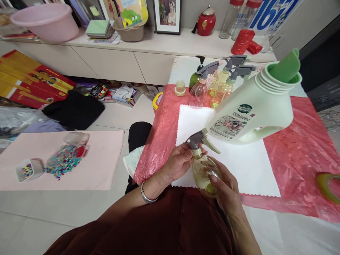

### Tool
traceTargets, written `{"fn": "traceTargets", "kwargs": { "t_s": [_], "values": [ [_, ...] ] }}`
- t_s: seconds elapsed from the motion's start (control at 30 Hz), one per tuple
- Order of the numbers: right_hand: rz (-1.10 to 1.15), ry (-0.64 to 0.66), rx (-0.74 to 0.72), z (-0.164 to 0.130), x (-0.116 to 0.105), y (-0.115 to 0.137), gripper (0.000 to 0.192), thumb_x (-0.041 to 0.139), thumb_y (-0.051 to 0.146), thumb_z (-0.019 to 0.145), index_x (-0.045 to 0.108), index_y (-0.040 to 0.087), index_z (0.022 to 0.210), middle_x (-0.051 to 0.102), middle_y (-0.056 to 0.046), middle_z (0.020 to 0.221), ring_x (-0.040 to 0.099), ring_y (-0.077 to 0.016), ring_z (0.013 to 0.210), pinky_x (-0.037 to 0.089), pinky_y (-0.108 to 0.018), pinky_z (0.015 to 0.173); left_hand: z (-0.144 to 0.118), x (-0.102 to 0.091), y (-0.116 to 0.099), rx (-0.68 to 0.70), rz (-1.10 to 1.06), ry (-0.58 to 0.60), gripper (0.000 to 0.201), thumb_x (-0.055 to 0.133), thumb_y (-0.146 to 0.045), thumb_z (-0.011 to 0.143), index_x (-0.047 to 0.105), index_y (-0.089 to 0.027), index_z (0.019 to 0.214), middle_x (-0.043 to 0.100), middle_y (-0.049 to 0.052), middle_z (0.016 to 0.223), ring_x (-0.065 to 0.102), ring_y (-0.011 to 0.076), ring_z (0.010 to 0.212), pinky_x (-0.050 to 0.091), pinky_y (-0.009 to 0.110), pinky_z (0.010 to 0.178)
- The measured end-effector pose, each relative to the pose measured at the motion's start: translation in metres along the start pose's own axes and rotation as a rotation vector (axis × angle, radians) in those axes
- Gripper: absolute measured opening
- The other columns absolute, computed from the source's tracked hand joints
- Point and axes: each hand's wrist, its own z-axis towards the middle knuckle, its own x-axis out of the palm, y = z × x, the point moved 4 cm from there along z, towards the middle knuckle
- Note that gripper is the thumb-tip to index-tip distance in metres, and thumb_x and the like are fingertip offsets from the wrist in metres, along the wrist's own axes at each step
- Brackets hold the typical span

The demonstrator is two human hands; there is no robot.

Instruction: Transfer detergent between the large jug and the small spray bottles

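– Red-sheeted table (297, 152) ahead; where's the yellow-tinted trigger spray bottle (201, 174)?
– At its near edge, the left hand (178, 161) pinching the collar, the right hand (226, 181) cupping the body.
– How would it handle?
– Likely light, stiff and slippery; best held round its ridged belly.
– Any writing?
– "SpkGarden", I think, on the pale green jug (256, 109) beyond; farther back, a big blue "16" on some packaging (273, 15)

head view | from wearer's head | forward, down | close range
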Motion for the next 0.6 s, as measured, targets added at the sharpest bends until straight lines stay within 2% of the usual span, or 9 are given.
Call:
{"fn": "traceTargets", "kwargs": {
  "t_s": [0.17,0.27,0.43,0.6],
  "values": [
    [0.011,0.006,-0.046,-0.0027,0.0059,0.004,0.057,0.083,0.045,0.081,0.065,0.03,0.133,0.057,-0.007,0.137,0.053,-0.0296,0.128,0.042,-0.042,0.111,-0.006,0.0069,-0.0005,-0.034,0.001,-0.036,0.041,0.088,-0.039,0.073,0.075,-0.012,0.101,0.076,0.01,0.093,0.071,0.0313,0.108,0.046,0.051,0.107],
    [0.008,0.018,-0.059,-0.0029,0.0089,0.0058,0.057,0.081,0.043,0.083,0.064,0.03,0.135,0.057,-0.007,0.137,0.053,-0.0294,0.128,0.041,-0.042,0.112,-0.0063,0.0096,-0.0003,-0.006,-0.02,-0.064,0.047,0.092,-0.041,0.066,0.075,-0.014,0.1,0.075,0.008,0.093,0.071,0.0297,0.104,0.047,0.05,0.106],
    [0.028,0.02,-0.034,0.0,0.0083,0.0049,0.059,0.082,0.044,0.08,0.065,0.027,0.134,0.057,-0.009,0.136,0.054,-0.0307,0.126,0.043,-0.042,0.109,-0.0024,0.0073,0.0012,0.016,-0.033,-0.057,0.039,0.095,-0.04,0.062,0.074,-0.015,0.083,0.069,0.003,0.094,0.069,0.0235,0.096,0.048,0.046,0.104],
    [0.104,0.021,0.03,0.0009,0.0105,0.0087,0.055,0.085,0.044,0.075,0.07,0.025,0.125,0.063,-0.01,0.126,0.064,-0.0282,0.11,0.05,-0.04,0.1,0.0004,0.0019,0.0034,-0.022,-0.012,-0.019,0.046,0.095,-0.041,0.06,0.076,-0.014,0.091,0.072,0.006,0.09,0.068,0.0233,0.094,0.047,0.047,0.104]
  ]
}}
